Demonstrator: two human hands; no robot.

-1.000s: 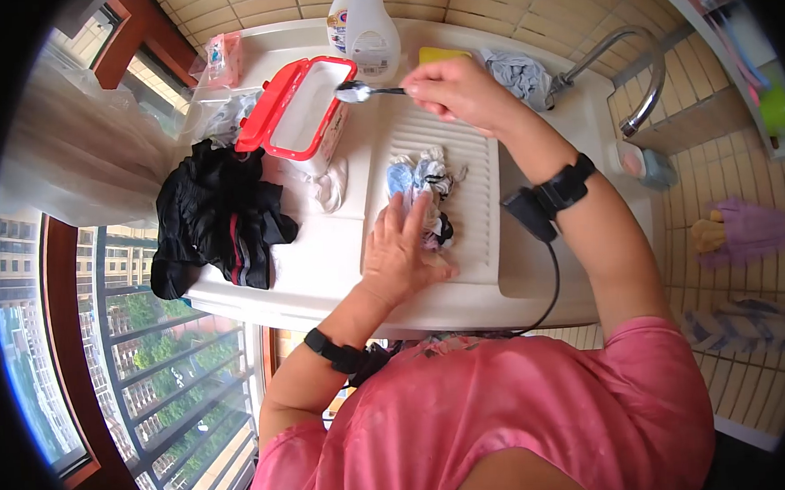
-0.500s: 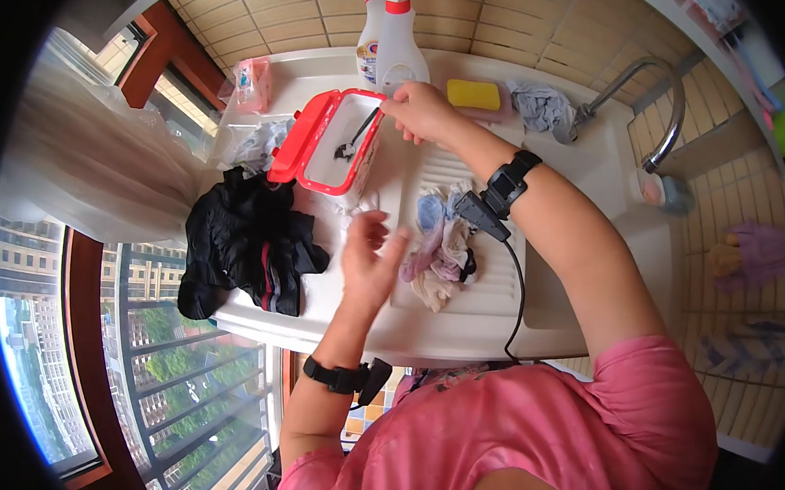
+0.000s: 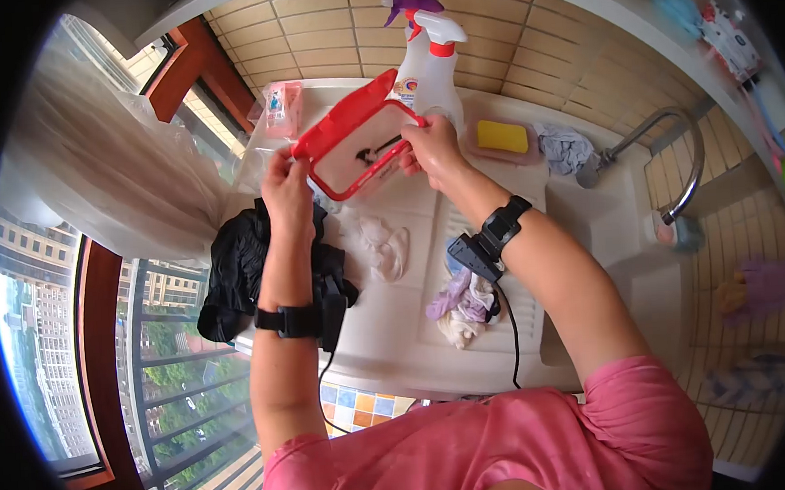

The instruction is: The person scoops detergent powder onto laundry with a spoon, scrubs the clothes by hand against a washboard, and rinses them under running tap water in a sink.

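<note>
A white plastic box with a red rim (image 3: 347,192) is tilted between my hands, its red lid (image 3: 350,110) swung back. My left hand (image 3: 286,184) is closed on the box's left end, by the lid hinge. At the opposite end, my right hand (image 3: 432,150) grips the rim. Inside the box, a dark long-handled scoop (image 3: 366,156) lies against pale contents I cannot make out clearly. Below the box, white fabric (image 3: 382,247) lies on the counter. Small mixed garments (image 3: 462,308) are heaped on the ribbed washboard area beneath my right forearm.
Black clothing (image 3: 238,266) lies at the left edge. Spray bottles (image 3: 440,78) stand at the back, with a yellow sponge (image 3: 502,136) and grey cloth (image 3: 567,148) to their right. A curved faucet (image 3: 697,154) reaches over the basin (image 3: 578,226). A pink packet (image 3: 282,109) sits at back left.
My left hand has moved up from over the counter and taken hold of the box's left end. The box has been lifted and tilted, uncovering more white fabric below. The camera view has shifted slightly.
</note>
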